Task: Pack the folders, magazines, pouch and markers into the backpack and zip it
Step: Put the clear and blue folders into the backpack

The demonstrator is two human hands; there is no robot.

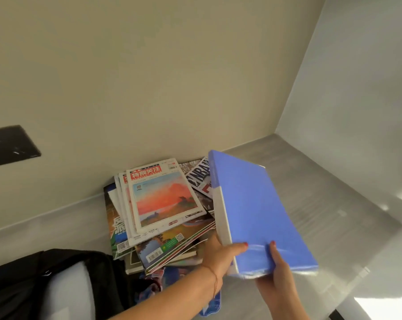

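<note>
A thick blue folder (255,211) is lifted off the table and tilted, spine toward the left. My left hand (220,255) grips its near left corner with the thumb on the cover. My right hand (276,273) holds its near edge from below, thumb on top. A messy stack of magazines (163,204) lies against the wall, the top one showing a red sky picture. The black backpack (45,285) sits at the lower left. Under my left forearm lies a patterned blue fabric item (209,306), possibly the pouch. No markers are in sight.
The grey table (322,204) runs into a corner between a beige wall and a white wall on the right. A black wall plate (10,144) sits on the beige wall at left. Bright light patches fall on the table's right side.
</note>
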